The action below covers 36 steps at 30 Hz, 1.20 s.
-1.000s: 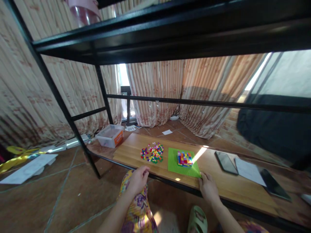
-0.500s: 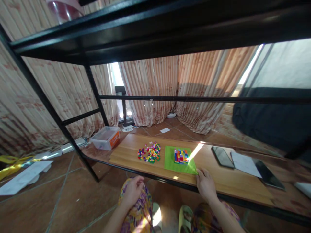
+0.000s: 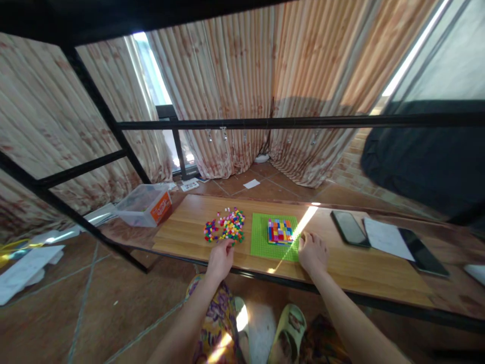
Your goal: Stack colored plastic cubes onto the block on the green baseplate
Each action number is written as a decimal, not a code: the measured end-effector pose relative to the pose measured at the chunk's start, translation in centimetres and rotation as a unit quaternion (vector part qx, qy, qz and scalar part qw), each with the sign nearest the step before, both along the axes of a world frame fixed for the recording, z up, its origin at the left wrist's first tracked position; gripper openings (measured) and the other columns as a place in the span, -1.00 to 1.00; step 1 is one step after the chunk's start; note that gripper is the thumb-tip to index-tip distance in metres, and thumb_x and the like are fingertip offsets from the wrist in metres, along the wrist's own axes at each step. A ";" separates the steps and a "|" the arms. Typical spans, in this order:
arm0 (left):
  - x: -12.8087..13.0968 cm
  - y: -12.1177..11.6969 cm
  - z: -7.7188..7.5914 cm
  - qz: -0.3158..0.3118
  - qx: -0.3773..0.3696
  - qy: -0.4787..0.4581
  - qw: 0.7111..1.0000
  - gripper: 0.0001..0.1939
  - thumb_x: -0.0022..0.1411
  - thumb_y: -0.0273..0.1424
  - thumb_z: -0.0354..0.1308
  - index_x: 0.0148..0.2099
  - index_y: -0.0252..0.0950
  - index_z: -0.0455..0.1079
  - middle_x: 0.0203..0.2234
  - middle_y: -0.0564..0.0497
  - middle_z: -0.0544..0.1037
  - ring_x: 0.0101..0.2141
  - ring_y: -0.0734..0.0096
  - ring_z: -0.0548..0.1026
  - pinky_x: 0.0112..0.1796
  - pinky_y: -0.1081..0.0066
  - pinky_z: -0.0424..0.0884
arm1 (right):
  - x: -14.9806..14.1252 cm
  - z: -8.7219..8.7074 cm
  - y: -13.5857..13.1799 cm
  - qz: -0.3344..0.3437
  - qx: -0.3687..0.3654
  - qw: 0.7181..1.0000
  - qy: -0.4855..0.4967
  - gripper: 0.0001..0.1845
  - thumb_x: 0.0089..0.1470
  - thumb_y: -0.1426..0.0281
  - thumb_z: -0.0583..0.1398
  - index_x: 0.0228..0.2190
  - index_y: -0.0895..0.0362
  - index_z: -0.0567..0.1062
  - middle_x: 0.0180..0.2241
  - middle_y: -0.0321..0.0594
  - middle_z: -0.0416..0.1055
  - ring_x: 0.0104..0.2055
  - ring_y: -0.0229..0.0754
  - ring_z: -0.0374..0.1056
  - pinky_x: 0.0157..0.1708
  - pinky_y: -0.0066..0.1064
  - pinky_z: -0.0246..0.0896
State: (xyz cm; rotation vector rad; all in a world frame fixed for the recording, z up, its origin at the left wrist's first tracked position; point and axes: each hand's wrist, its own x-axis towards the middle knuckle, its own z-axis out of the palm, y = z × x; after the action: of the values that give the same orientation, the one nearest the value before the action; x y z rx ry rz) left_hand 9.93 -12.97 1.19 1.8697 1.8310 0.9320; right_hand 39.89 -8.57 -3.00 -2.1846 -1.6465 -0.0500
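A loose pile of small colourful toy bricks (image 3: 231,225) lies on the wooden board. My left hand (image 3: 221,259) is at the pile's near edge, fingertips pinched together; anything between them is too small to make out. To the right lies a green studded baseplate (image 3: 259,245), bearing a low block of multicoloured bricks (image 3: 279,231) built in rows. My right hand (image 3: 313,251) is at the baseplate's right edge, fingers curled and closed on that edge, close beside the brick block.
The wooden board (image 3: 364,270) rests on a low black-framed shelf, with a black crossbar (image 3: 246,124) behind. A clear plastic box (image 3: 138,205) stands at left. A phone (image 3: 349,228), white paper (image 3: 388,238) and a dark phone (image 3: 422,253) lie at right.
My left hand has moved from above my knee forward to the brick pile. My right hand has shifted up along the baseplate's right edge. The view has tilted down and come closer.
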 end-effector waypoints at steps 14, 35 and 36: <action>2.8 2.3 1.3 0.008 -0.061 0.236 0.970 -0.84 0.24 -0.37 0.07 -0.16 -0.20 0.45 -0.15 -0.04 0.48 -0.19 0.30 0.46 -0.20 0.38 0.36 | 0.1 0.0 -2.5 0.010 0.009 0.999 -0.043 -0.58 0.24 0.32 -0.07 0.02 0.19 0.39 0.08 -0.01 0.30 0.14 0.03 0.12 0.09 -0.18 -0.06; 13.2 3.9 2.4 -0.029 0.043 0.063 0.997 -0.72 0.33 -0.35 -0.04 -0.29 -0.27 0.49 -0.34 -0.05 0.50 -0.27 0.35 0.45 -0.24 0.42 0.29 | -0.6 0.9 -2.6 0.004 0.025 1.000 -0.016 -0.60 0.21 0.37 -0.02 0.01 0.20 0.38 0.07 0.04 0.29 0.14 0.05 0.09 0.09 -0.15 -0.10; 13.3 3.9 2.3 -0.029 0.047 0.061 0.997 -0.72 0.33 -0.35 -0.04 -0.29 -0.27 0.49 -0.34 -0.05 0.50 -0.27 0.36 0.45 -0.24 0.42 0.29 | -0.6 0.9 -2.7 0.003 0.026 1.000 -0.016 -0.60 0.21 0.37 -0.02 0.01 0.20 0.38 0.07 0.04 0.29 0.14 0.05 0.09 0.09 -0.15 -0.10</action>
State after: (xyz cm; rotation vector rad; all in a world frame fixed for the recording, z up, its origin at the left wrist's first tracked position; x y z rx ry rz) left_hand 23.24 -9.06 3.48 2.0683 1.8199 0.9160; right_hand 39.31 -11.24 -2.09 -2.1505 -1.6512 -0.1239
